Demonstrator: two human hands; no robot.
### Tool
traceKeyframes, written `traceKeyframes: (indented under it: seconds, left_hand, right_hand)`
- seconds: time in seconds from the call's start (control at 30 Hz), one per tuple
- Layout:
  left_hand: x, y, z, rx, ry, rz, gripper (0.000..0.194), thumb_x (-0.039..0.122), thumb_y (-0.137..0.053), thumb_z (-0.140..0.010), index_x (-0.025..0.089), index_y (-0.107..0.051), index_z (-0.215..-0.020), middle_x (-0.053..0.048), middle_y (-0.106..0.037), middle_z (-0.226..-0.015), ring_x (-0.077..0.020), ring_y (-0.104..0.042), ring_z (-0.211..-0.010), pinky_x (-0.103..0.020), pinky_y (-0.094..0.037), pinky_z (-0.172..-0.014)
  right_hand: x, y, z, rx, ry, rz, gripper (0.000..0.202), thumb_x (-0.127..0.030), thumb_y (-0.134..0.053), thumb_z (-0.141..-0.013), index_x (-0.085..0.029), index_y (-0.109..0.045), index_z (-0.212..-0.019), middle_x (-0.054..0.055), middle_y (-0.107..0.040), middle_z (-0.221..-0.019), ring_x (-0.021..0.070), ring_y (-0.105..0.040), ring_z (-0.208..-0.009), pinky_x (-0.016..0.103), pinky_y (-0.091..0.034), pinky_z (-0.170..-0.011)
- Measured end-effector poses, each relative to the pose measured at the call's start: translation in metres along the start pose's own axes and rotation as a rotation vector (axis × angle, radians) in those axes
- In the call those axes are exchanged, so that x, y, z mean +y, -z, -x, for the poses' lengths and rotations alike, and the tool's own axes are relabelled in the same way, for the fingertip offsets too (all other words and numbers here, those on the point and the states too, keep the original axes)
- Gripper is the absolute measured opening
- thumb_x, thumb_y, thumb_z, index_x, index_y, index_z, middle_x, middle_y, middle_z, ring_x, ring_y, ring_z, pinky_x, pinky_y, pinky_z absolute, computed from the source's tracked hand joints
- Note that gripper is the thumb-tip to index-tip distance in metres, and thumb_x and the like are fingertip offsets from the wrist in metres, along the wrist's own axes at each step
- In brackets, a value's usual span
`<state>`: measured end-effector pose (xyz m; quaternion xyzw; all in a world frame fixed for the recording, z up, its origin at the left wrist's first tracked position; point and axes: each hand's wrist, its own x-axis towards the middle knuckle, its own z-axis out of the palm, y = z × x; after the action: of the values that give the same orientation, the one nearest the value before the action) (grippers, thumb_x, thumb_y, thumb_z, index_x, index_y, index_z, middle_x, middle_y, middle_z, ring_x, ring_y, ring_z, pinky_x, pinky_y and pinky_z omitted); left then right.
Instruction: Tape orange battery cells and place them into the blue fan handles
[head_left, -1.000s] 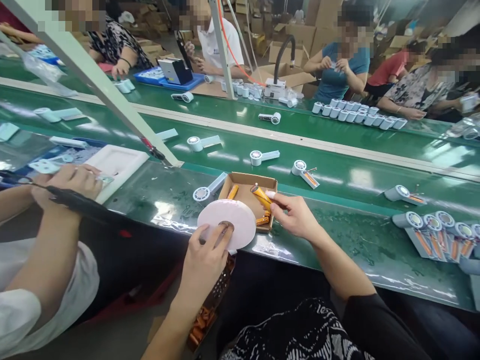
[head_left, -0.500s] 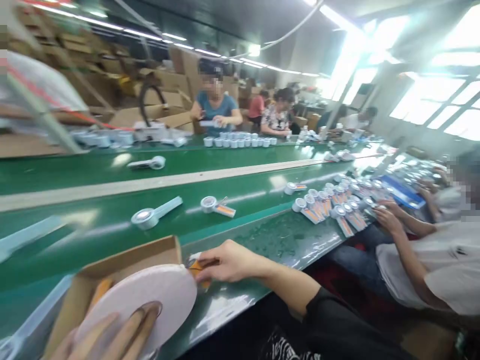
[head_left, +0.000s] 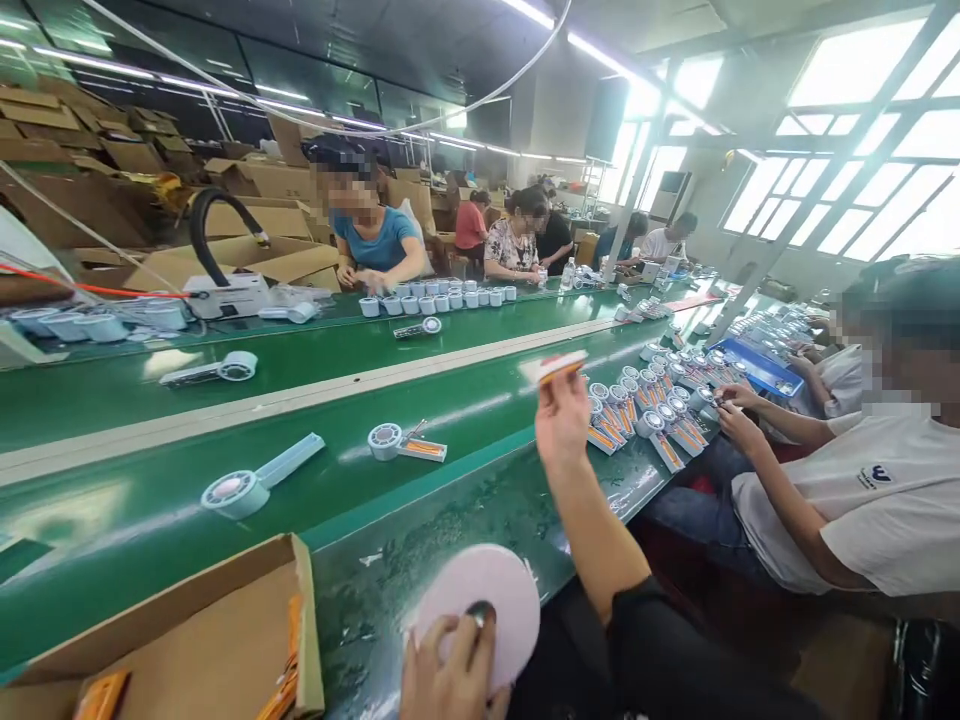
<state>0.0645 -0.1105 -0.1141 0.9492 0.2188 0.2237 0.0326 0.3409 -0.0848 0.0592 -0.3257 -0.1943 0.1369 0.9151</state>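
Observation:
My left hand (head_left: 454, 665) grips a pale pink-white disc-shaped roll (head_left: 499, 605) at its centre hole, low in the view above the near table edge. Raised in front of the rows of assembled units, my right hand (head_left: 562, 415) pinches a small orange-and-white piece (head_left: 562, 366) between fingers and thumb. Left of the roll, an open cardboard box (head_left: 307, 620) holds orange pieces (head_left: 289, 655). On the green belt (head_left: 300, 420) lie round-headed units with handles, one with orange strips (head_left: 424, 448) and one with a plain handle (head_left: 236, 492).
Several units (head_left: 611, 415) lie in rows at the right, near a blue tray (head_left: 761, 368). A person in a white shirt (head_left: 862, 500) works beside me. Across the belt, a person in blue (head_left: 382, 240) stands behind white cups (head_left: 442, 298).
The roll and my left hand have moved right, away from the box. My right hand has risen with the orange piece. The view has shifted, and units on the belt appear farther left.

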Motion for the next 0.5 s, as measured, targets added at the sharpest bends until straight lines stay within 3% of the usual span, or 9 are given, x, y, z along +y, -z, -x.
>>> traceKeyframes:
  seconds: [0.03,0.1,0.2,0.27,0.4,0.5]
  left_hand:
    - [-0.002,0.003,-0.011,-0.047,0.040,-0.019,0.050,0.035,-0.081,-0.085,0.027,-0.078,-0.134,-0.012,-0.074,-0.126,-0.0355,-0.062,-0.119,-0.055,-0.050,-0.110]
    - [-0.016,0.009,-0.031,-0.178,0.104,-0.071,0.057,0.035,-0.079,-0.088,0.023,-0.072,-0.144,-0.016,-0.071,-0.133,-0.0390,-0.058,-0.129,-0.062,-0.045,-0.116]
    - [-0.041,0.016,-0.045,-0.431,0.111,-0.065,0.061,0.030,-0.076,-0.092,0.021,-0.066,-0.151,-0.019,-0.067,-0.144,-0.0421,-0.053,-0.141,-0.072,-0.036,-0.123]
    - [-0.052,0.024,-0.042,-0.515,0.116,-0.017,0.066,0.031,-0.077,-0.092,0.020,-0.061,-0.156,-0.019,-0.063,-0.152,-0.0432,-0.048,-0.149,-0.075,-0.032,-0.126]
    - [-0.075,0.056,-0.037,-0.455,0.072,0.151,0.063,0.041,-0.074,-0.098,0.022,-0.060,-0.157,-0.012,-0.063,-0.156,-0.0365,-0.049,-0.149,-0.060,-0.041,-0.128]
    - [-0.117,0.084,-0.060,-0.356,0.129,0.168,0.042,0.044,-0.061,-0.106,0.024,-0.073,-0.141,-0.008,-0.073,-0.141,-0.0292,-0.060,-0.136,-0.047,-0.049,-0.122]
  right_hand:
    - [-0.003,0.002,-0.017,-0.002,0.025,0.011,0.048,-0.035,-0.098,-0.073,-0.026,-0.075,-0.113,0.002,-0.080,-0.114,0.0152,-0.076,-0.106,0.022,-0.064,-0.089]
    - [0.003,0.016,-0.024,-0.084,-0.085,0.063,0.058,-0.033,-0.098,-0.074,-0.028,-0.070,-0.125,0.003,-0.079,-0.120,0.0187,-0.077,-0.113,0.026,-0.066,-0.090]
    - [0.026,0.052,0.011,-0.139,-0.339,0.081,0.061,-0.031,-0.100,-0.073,-0.028,-0.069,-0.126,0.003,-0.081,-0.115,0.0209,-0.080,-0.107,0.028,-0.069,-0.085]
    - [0.041,0.073,0.040,-0.108,-0.455,0.058,0.060,-0.032,-0.101,-0.073,-0.029,-0.068,-0.123,0.001,-0.082,-0.111,0.0202,-0.082,-0.102,0.027,-0.069,-0.084]
    - [0.058,0.092,0.070,-0.109,-0.618,0.064,0.064,-0.033,-0.103,-0.068,-0.031,-0.063,-0.118,0.001,-0.083,-0.109,0.0204,-0.083,-0.098,0.029,-0.069,-0.085]
    - [0.062,0.099,0.076,-0.110,-0.641,0.131,0.064,-0.032,-0.103,-0.068,-0.031,-0.059,-0.114,0.002,-0.084,-0.108,0.0217,-0.084,-0.099,0.031,-0.069,-0.086]
